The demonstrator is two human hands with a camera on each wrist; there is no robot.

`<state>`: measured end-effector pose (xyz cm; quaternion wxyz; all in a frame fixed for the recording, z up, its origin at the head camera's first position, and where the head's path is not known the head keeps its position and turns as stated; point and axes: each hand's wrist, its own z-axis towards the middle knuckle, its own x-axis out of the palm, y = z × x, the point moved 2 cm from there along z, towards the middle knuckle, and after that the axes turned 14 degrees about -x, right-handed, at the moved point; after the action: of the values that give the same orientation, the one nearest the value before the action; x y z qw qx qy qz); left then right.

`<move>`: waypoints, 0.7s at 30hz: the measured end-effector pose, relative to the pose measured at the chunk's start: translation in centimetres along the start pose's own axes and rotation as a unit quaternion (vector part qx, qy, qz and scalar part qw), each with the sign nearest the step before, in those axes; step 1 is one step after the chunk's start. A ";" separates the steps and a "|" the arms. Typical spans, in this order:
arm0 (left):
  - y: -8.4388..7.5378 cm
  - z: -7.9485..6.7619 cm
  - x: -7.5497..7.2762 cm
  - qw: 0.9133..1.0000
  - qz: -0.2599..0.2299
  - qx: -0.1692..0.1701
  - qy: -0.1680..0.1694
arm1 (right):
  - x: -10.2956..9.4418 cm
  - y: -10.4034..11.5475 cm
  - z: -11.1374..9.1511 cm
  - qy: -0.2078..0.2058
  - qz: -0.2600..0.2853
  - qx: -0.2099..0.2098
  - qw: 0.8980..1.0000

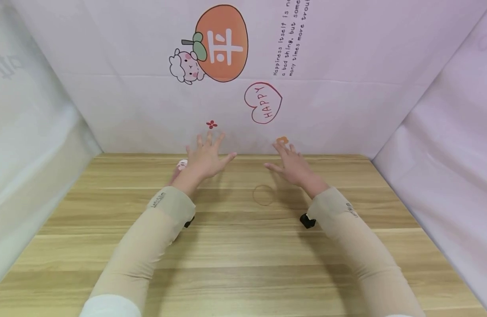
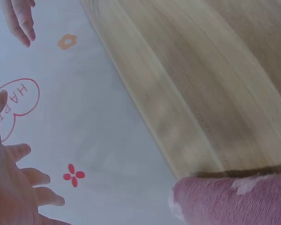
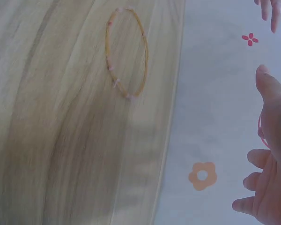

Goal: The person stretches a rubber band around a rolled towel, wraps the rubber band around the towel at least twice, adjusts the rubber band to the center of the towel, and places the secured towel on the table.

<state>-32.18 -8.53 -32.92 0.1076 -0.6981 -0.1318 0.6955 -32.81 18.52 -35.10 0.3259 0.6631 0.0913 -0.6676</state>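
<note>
My left hand [image 1: 205, 160] reaches over the far side of the table with its fingers spread and nothing in them. To its right, my right hand [image 1: 295, 169] is held out the same way, also holding nothing. A thin amber loop [image 3: 146, 56] with small pinkish marks lies flat on the tabletop, on the near left side of the right hand. Beside the left wrist is a fuzzy pink plush thing [image 2: 234, 201] with white patches; the forearm hides much of it in the head view.
The wood-grain table [image 1: 243, 264] ends at a white printed cloth [image 1: 326, 110] standing behind it. More white cloth hangs at both sides. Black wrist cameras [image 1: 308, 221] sit under the sleeves.
</note>
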 end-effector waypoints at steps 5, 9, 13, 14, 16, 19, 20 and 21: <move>0.2 -0.6 -0.8 1.000 0.010 0.017 -0.011 | -0.1 -0.1 -0.6 0.005 -0.006 -0.007 1.000; 0.6 -1.0 -1.3 1.000 0.006 0.021 -0.010 | -0.3 0.1 -0.8 0.010 -0.016 -0.017 1.000; 0.9 -1.3 -1.6 1.000 -0.003 0.026 -0.006 | -0.2 0.3 -0.9 0.012 -0.023 -0.024 0.999; 1.0 -1.4 -1.7 1.000 -0.004 0.027 -0.005 | -0.2 0.4 -0.9 0.012 -0.023 -0.025 0.999; 1.3 -1.5 -1.8 0.999 -0.008 0.031 -0.004 | -0.2 0.5 -1.0 0.010 -0.024 -0.028 0.999; 1.7 -1.7 -2.1 0.999 -0.007 0.037 -0.002 | -0.2 0.6 -1.1 0.006 -0.021 -0.037 0.999; 1.8 -1.8 -2.1 0.999 -0.006 0.038 -0.002 | -0.2 0.7 -1.1 0.005 -0.019 -0.040 0.999; 1.9 -1.9 -2.2 0.999 -0.007 0.041 -0.002 | -0.2 0.8 -1.1 0.005 -0.016 -0.042 0.999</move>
<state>-30.19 -11.05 -31.44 0.1407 -0.6907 -0.1087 0.7009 -31.46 18.63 -34.78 0.3421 0.6504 0.1314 -0.6653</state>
